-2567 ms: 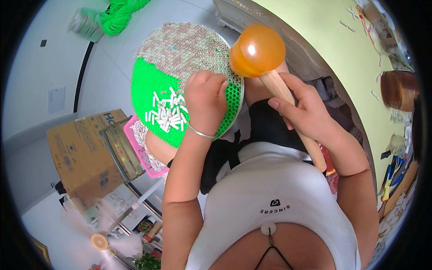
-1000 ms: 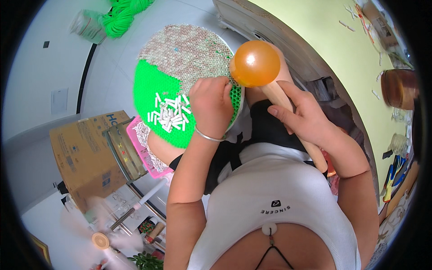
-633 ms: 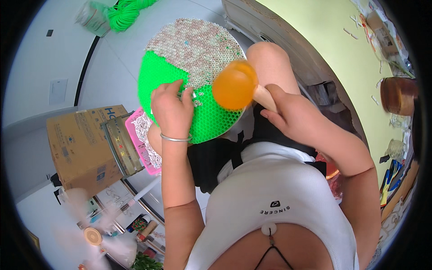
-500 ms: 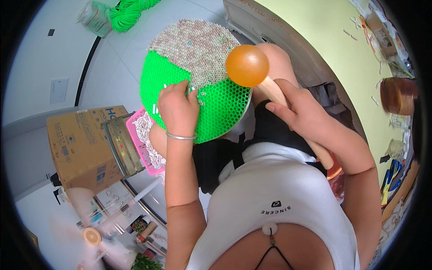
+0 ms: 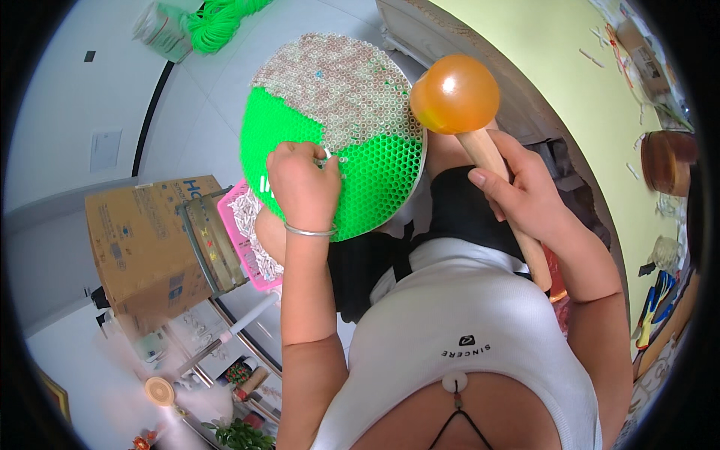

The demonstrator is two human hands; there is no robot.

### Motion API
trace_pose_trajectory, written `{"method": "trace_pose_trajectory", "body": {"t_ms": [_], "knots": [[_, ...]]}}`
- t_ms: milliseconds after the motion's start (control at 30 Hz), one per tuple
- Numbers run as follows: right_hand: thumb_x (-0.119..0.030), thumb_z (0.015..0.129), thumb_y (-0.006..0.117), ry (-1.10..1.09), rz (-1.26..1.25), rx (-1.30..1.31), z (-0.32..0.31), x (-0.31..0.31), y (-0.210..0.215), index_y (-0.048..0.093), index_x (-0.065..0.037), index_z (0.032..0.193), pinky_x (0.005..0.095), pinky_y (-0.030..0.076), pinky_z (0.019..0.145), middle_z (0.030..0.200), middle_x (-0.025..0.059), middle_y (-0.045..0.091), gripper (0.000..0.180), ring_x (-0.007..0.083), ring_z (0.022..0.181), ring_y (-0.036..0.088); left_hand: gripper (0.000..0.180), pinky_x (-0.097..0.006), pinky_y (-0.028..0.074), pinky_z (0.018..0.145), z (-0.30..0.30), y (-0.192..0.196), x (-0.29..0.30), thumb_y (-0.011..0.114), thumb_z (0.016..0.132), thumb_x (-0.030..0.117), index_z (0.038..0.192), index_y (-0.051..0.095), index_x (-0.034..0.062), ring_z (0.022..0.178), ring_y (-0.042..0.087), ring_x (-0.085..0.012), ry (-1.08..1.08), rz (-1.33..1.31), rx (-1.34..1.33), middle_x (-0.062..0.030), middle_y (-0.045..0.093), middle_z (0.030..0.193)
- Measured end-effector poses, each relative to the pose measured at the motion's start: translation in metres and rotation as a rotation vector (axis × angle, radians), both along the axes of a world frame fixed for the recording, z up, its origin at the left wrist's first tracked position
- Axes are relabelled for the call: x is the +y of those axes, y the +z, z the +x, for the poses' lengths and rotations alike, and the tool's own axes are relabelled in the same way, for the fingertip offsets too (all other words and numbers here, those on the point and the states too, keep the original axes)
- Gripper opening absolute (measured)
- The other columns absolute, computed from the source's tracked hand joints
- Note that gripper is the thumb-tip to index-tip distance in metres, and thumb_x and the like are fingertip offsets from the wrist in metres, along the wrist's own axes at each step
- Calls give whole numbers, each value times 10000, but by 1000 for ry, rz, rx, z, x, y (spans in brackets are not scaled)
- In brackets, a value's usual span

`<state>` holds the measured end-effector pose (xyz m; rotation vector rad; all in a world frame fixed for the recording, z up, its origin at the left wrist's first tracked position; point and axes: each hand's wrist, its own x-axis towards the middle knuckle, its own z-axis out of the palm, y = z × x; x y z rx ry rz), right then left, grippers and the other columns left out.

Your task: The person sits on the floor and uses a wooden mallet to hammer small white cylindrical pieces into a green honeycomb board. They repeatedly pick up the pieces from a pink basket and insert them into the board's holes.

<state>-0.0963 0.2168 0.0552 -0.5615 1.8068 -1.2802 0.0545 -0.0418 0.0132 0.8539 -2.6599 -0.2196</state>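
Observation:
On my lap rests a round board (image 5: 375, 187) of bright green honeycomb cells. Small white tubes (image 5: 322, 82) fill its far part and a wedge reaching toward the middle. My left hand (image 5: 304, 184) is closed over the green cells at the edge of that wedge, its fingertips pinching a small white tube (image 5: 327, 155). A few loose white tubes (image 5: 264, 184) lie beside this hand on the green. My right hand (image 5: 517, 184) grips the wooden handle of a mallet (image 5: 457, 94). Its round, translucent orange head is raised off the board's right edge.
A pink basket (image 5: 234, 225) of white tubes stands left of my leg, next to a cardboard box (image 5: 146, 247). A pale yellow tabletop (image 5: 570, 97) curves along the right. Bright green cord (image 5: 214, 30) lies on the floor at far left.
The mallet has lifted up and to the right, away from the board. My left hand has shifted slightly right and nearer to me, and the white tube now shows at its fingertips.

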Motion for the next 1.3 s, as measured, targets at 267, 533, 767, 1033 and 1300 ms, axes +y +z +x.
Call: {"method": "trace_pose_trajectory", "body": {"t_ms": [267, 533, 767, 1033, 1300], "knots": [[-222, 955, 659, -32, -6, -19, -5, 4, -2, 556, 6, 1218, 270, 452, 488, 687, 60, 589, 363, 111, 478, 532, 119, -433, 489, 736, 0, -3, -2, 788, 699, 73, 765, 698, 31, 781, 603, -327, 2, -2, -14, -147, 650, 827], [-201, 949, 665, -66, -38, -31, -10, 11, -10, 565, 5, 1181, 269, 451, 480, 671, 56, 585, 325, 108, 478, 536, 117, -315, 499, 663, -30, 0, 52, 726, 810, -11, 914, 696, 31, 718, 623, -220, -223, 662, 503, -93, 672, 836], [-198, 945, 671, -76, -50, -42, -11, 16, -10, 572, 3, 1168, 270, 455, 479, 661, 53, 595, 316, 112, 481, 550, 100, -333, 530, 685, -45, -10, 63, 743, 800, -26, 885, 711, 15, 759, 673, -259, -415, 263, 335, -129, 702, 837], [-100, 953, 640, -31, 27, -106, -10, 17, -9, 491, -10, 1366, 224, 427, 487, 759, 3, 549, 447, 62, 512, 506, 100, -407, 503, 662, -51, -19, 64, 737, 757, -8, 837, 701, 40, 730, 624, -328, -462, 168, 313, -124, 657, 785], [-168, 914, 693, 148, -115, 186, 1, 10, 12, 535, 3, 1231, 372, 505, 661, 795, 187, 636, 394, 328, 726, 642, 93, -434, 512, 702, -19, -9, 40, 718, 783, 22, 875, 725, 33, 778, 636, -339, -234, 64, 260, -147, 670, 848]]}}
